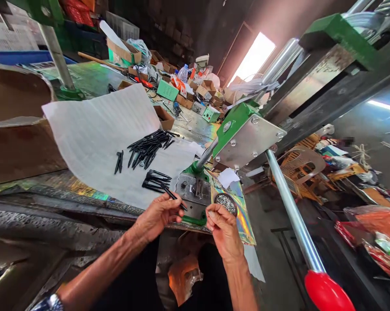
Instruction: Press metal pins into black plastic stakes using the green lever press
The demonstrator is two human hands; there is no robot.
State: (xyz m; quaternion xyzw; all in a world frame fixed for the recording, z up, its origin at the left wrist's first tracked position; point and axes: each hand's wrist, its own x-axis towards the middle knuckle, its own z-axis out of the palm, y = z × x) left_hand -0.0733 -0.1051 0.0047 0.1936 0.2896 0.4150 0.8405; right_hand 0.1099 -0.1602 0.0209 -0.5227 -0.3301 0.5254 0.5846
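My left hand (pixel 159 216) is closed on a thin black pen-like part (pixel 174 198), its tip pointing toward the grey metal die block (pixel 195 192) of a green hand press (pixel 243 134). My right hand (pixel 222 226) is pinched shut just right of the die block, beside a small round tin of tiny metal pieces (pixel 226 202); what its fingers hold is too small to make out. A pile of the same black parts (pixel 149 147) lies on a white sheet (pixel 97 129), with a smaller bunch (pixel 156 180) near my left hand.
The press's long steel lever with a red knob (pixel 324 291) reaches toward me on the right. A brown cardboard box (pixel 16 125) stands at left. Small cartons, a green box (pixel 167 90) and a water bottle (pixel 182 72) crowd the bench behind. Plastic chairs (pixel 303 166) stand at right.
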